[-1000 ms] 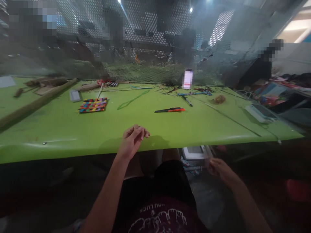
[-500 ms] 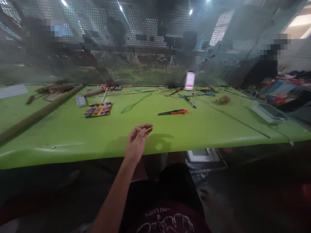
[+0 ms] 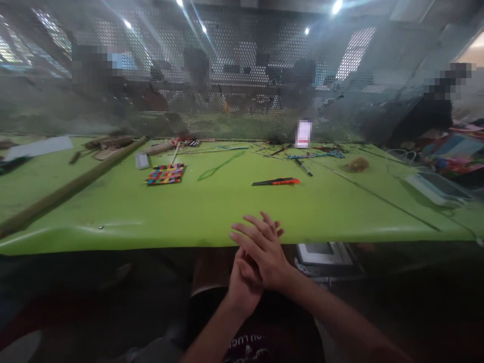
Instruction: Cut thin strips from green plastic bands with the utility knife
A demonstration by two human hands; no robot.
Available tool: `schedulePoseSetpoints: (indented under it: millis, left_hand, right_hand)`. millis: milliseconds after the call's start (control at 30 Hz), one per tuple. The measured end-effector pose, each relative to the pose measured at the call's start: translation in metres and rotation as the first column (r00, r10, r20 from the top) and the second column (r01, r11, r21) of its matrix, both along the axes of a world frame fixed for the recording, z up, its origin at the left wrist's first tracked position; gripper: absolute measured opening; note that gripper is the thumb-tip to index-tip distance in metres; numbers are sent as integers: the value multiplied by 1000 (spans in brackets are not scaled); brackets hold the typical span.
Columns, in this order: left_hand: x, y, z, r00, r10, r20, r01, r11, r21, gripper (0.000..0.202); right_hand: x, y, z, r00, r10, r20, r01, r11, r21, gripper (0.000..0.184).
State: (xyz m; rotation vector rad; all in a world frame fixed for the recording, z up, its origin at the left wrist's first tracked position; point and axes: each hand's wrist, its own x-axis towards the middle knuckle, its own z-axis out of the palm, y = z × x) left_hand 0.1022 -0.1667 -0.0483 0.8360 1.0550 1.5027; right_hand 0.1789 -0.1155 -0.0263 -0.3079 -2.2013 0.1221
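Observation:
Just at the near edge of the green table [image 3: 212, 217], my two hands are together. My right hand [image 3: 269, 258] lies on top with its fingers stretched out and slightly spread, holding nothing. Beneath it, palm up, my left hand [image 3: 242, 290] touches it; its fingers are partly covered, and a few tips show beyond the right hand. Nothing is visible between them. Closest on the table is an orange and black utility knife [image 3: 286, 181], beyond the fingertips. A small woven multicoloured mat [image 3: 165, 174] lies to its left, and a green strip [image 3: 219, 167] between the two.
A long wooden pole [image 3: 71, 190] crosses the left side. Toward the back lie a pen [image 3: 303, 167], a patterned cord [image 3: 315, 155] and a brown fibre bundle [image 3: 358, 164]. A thin stick [image 3: 397, 204] and a white device [image 3: 434, 186] are at right. Perforated mesh [image 3: 234, 118] stands behind.
My right hand has come into view and laid itself over my left. My left hand has moved back toward my body and right, from above the table to its edge. The view has shifted slightly.

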Motion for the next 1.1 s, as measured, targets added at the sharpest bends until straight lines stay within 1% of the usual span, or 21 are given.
schedulePoseSetpoints:
  millis: [67, 133, 167, 200, 233, 267, 300, 333, 367, 400, 433, 467, 500, 533, 600, 633, 733, 867, 933, 1000, 1100]
  left_hand:
    - [-4, -2, -2, 965, -96, 244, 85, 995, 54, 62]
    - [-16, 0, -2, 850, -232, 472, 179, 972, 155, 63]
    - [-25, 3, 0, 819, -286, 497, 214, 957, 199, 66]
    - [-36, 7, 3, 824, -333, 458, 248, 939, 238, 67]
    - [-50, 14, 6, 855, -360, 372, 289, 928, 235, 56]
    - [-67, 23, 11, 900, -348, 262, 301, 932, 202, 38]
    - [-86, 36, 17, 946, -289, 144, 260, 947, 189, 26]
    - [-107, 52, 23, 979, -205, -16, 205, 961, 184, 20]
    - [-130, 71, 29, 972, -103, -213, 144, 971, 188, 20]
    - [-153, 92, 34, 901, 25, -433, 63, 980, 188, 20]
    - [-175, 114, 39, 737, 153, -658, -48, 983, 175, 20]
    - [-196, 137, 42, 495, 219, -841, -175, 973, 151, 21]
    - [-214, 159, 44, 408, 233, -883, -238, 961, 143, 24]
    - [-230, 178, 44, 370, 225, -902, -262, 956, 131, 24]
    - [-250, 208, 40, 328, 169, -930, -270, 960, 79, 14]
    - [-255, 218, 37, 324, 133, -937, -261, 964, 47, 11]
    - [-262, 233, 28, 354, 81, -932, -213, 977, 5, 21]
    - [-255, 233, 25, 465, 76, -882, -134, 991, 15, 21]
    - [-247, 232, 28, 527, 70, -847, -89, 996, 27, 25]
    - [-235, 230, 35, 571, 32, -821, -11, 999, 31, 33]
    - [-217, 226, 47, 589, -58, -806, 146, 989, 36, 45]
  right_hand:
    - [-4, 22, -1, 1000, 3, 13, -4, 996, 86, 49]
    - [-1, 50, 3, 999, -39, -26, 42, 991, 125, 41]
    - [1, 66, 6, 996, -69, -50, 75, 991, 115, 37]
    - [4, 84, 11, 993, -109, -49, 112, 991, 77, 34]
    - [7, 103, 16, 989, -146, -19, 147, 988, 44, 31]
    - [11, 123, 21, 981, -189, 40, 189, 982, 20, 30]
    - [14, 143, 25, 959, -249, 137, 251, 968, 7, 30]
    - [17, 163, 28, 911, -302, 281, 312, 950, 10, 29]
    - [21, 181, 30, 824, -357, 439, 385, 922, 28, 28]
    - [24, 196, 31, 706, -394, 589, 452, 890, 54, 29]
    - [27, 208, 30, 602, -409, 685, 498, 863, 77, 30]
    - [29, 218, 29, 531, -416, 738, 530, 843, 94, 31]
    - [31, 224, 27, 491, -419, 764, 550, 829, 102, 31]
    - [32, 228, 26, 482, -421, 768, 561, 822, 99, 31]
    - [32, 233, 24, 494, -423, 759, 571, 817, 84, 29]
    - [31, 235, 24, 503, -422, 755, 575, 815, 72, 27]
    - [26, 244, 29, 550, -427, 718, 588, 809, 30, 23]
    - [8, 261, 42, 658, -413, 630, 564, 825, -49, 22]
    - [-6, 265, 46, 726, -361, 586, 513, 851, -112, 24]
    - [-20, 265, 46, 793, -295, 533, 446, 877, -180, 31]
    - [-32, 259, 43, 907, -179, 382, 326, 873, -364, 47]
